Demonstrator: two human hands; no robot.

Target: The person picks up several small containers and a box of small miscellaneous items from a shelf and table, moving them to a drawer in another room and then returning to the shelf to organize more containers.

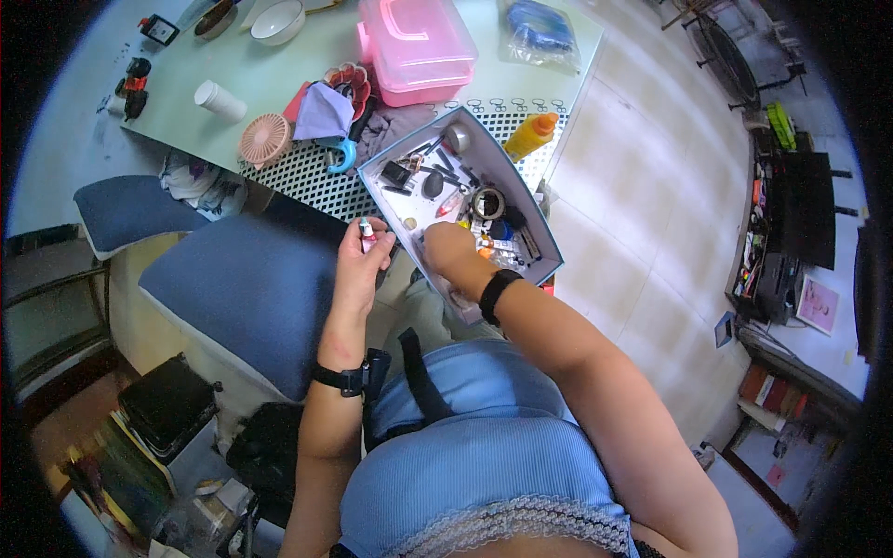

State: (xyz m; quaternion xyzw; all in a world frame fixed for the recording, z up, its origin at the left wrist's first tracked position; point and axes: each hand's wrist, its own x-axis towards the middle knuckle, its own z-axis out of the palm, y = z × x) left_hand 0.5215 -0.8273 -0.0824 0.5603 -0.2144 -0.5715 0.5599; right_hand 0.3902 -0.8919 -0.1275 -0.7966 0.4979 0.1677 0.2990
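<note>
In my left hand (pixel 364 254), left of the box, a small bottle (pixel 368 236) with a teal cap is gripped upright between thumb and fingers. An open cardboard box (pixel 534 209) with a pale inside and blue edges sits tilted at the table's edge. My right hand (pixel 446 247) reaches down into its near part; the fingertips are hidden, so whether they hold anything does not show. Around it in the box lie a roll of tape (pixel 488 204), a dark oval thing (pixel 432 185), a small black box (pixel 395 173), several short black sticks and small packets.
On the glass table (pixel 293 77) stand a pink lidded case (pixel 422 56), a yellow bottle (pixel 531 137), a pink fan (pixel 266 139), a white paper cup roll (pixel 220 102) and a white bowl (pixel 278 22). Blue-seated chairs (pixel 237 293) are at the left.
</note>
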